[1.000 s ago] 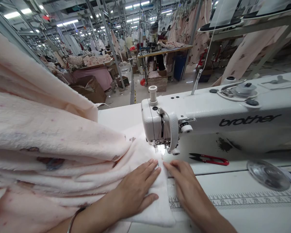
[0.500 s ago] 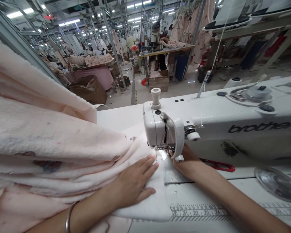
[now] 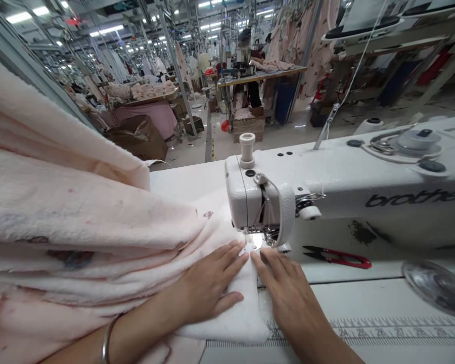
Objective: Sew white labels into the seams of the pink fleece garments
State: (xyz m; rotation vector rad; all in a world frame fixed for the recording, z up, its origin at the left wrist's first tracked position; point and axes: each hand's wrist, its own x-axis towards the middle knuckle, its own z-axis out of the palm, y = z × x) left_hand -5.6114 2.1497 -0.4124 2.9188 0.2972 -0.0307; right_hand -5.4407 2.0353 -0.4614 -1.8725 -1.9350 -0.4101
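Observation:
Pale pink printed plush fabric (image 3: 98,212) is heaped over the left side and runs under the needle area of a white sewing machine (image 3: 246,197). My left hand (image 3: 208,283) lies flat on the fabric's white edge, fingers stretched toward the presser foot. Close beside it, my right hand (image 3: 288,288) rests at the fabric's right edge, its fingers extended and fingertips just in front of the foot. The fabric lies beneath both sets of fingertips. A small lamp lights the needle spot, where the needle itself is hard to make out.
Red-handled thread snips (image 3: 341,258) lie under the machine arm. A clear round plastic dish (image 3: 436,285) sits at the right. A printed ruler scale (image 3: 394,326) runs along the table front. Beyond stand a cardboard box (image 3: 140,139) and another worktable (image 3: 265,77) with a person behind it.
My right hand has come from behind the needle area to the front, beside my left hand, uncovering the snips. The left hand stays put. The view has shifted slightly.

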